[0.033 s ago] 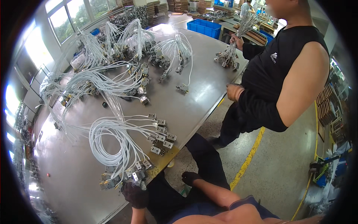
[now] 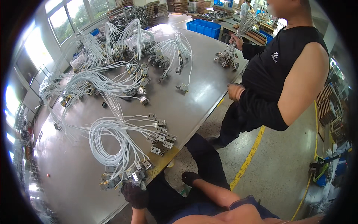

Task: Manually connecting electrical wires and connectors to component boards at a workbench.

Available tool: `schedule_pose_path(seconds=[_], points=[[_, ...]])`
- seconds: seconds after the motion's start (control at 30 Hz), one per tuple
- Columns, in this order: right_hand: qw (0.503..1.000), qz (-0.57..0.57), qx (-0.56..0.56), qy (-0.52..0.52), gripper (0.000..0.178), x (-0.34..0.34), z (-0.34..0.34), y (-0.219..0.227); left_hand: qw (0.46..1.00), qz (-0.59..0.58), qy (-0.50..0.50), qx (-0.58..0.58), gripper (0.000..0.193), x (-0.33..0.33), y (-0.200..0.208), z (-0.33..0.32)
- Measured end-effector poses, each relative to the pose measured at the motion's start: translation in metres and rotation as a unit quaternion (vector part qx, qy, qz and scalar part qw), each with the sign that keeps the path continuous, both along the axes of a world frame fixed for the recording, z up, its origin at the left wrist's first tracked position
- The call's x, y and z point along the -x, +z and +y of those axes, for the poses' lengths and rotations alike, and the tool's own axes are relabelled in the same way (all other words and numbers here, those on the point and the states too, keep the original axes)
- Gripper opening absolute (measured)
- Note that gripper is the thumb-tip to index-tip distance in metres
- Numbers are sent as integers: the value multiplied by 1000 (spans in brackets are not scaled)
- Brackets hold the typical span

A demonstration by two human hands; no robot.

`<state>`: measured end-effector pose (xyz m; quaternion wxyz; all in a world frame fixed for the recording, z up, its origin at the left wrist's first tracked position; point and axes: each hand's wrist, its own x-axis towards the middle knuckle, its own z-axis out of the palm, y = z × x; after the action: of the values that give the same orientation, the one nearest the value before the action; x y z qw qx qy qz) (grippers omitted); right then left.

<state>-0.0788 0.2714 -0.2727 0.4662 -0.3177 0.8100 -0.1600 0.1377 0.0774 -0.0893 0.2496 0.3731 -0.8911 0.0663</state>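
Observation:
My left hand (image 2: 135, 195), in a dark glove, is at the table's near edge beside a cluster of grey metal connectors (image 2: 111, 182). Its fingers are curled by a shiny metal connector (image 2: 138, 175); the glove hides what they grip, if anything. White cables (image 2: 97, 143) run from these connectors in a loop to several more metal connectors (image 2: 160, 138) lying in rows on the right. Under part of them is a brass-coloured plate (image 2: 164, 160). My right hand (image 2: 191, 178), also gloved, rests on my thigh away from the table with fingers laid down, holding nothing visible.
Bundles of white cables (image 2: 93, 80) with connectors cover the far left of the metal table (image 2: 201, 108). A single connector (image 2: 182, 89) lies mid-table. At the right edge a co-worker (image 2: 283, 74) stands, holding a cable bundle (image 2: 238, 41). A blue crate (image 2: 203, 28) is behind.
The co-worker's body and lowered hand have shifted very slightly. My hands and the cables stay where they were.

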Motion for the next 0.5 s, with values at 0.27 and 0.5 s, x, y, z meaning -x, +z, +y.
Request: schedule_pose_path(seconds=[0.27, 0.5], points=[[1000, -1, 20, 1, 44, 0, 2, 1, 999, 26, 0, 34, 28, -3, -15, -6], [1000, 0, 24, -2, 41, 0, 2, -5, 999, 3, 11, 37, 27, -6, -21, -5]])
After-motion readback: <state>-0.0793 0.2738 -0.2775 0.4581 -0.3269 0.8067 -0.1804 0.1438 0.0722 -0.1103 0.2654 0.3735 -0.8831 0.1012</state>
